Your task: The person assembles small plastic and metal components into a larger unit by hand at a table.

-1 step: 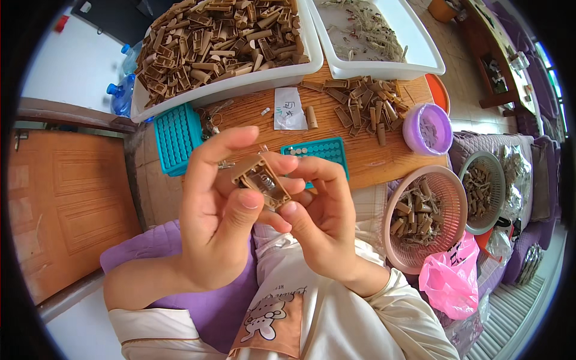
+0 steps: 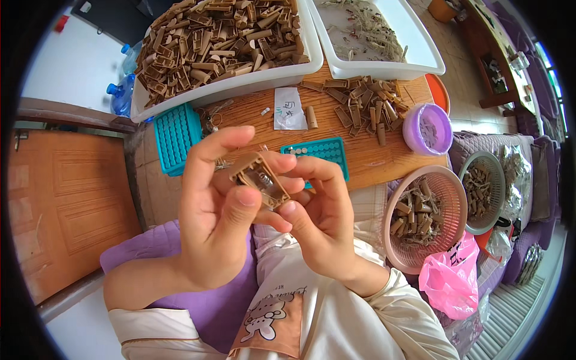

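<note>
A small brown plastic casing [image 2: 251, 163], open on one face, is tilted up in front of me, and a coiled metal spring [image 2: 264, 179] shows inside it. My left hand [image 2: 216, 222] pinches its near-left side between thumb and fingers, the forefinger raised away from it. From the other side my right hand [image 2: 327, 222] grips the casing's right end, thumb at the lower corner. Just behind the hands lies a teal tray [image 2: 333, 157] of round pockets, with several silver button cells [image 2: 296, 150] in it; the fingers partly hide it.
Across the wooden table [image 2: 375, 165] stand a large white bin [image 2: 282, 73] of brown casings and a white tub [image 2: 384, 71] of wires. Loose casings [image 2: 366, 105] lie near a purple bowl [image 2: 444, 129]. Left is another teal tray [image 2: 177, 138]; right, a pink basket [image 2: 459, 222].
Both hands and the casing have shifted very slightly left. The grip on the casing looks the same.
</note>
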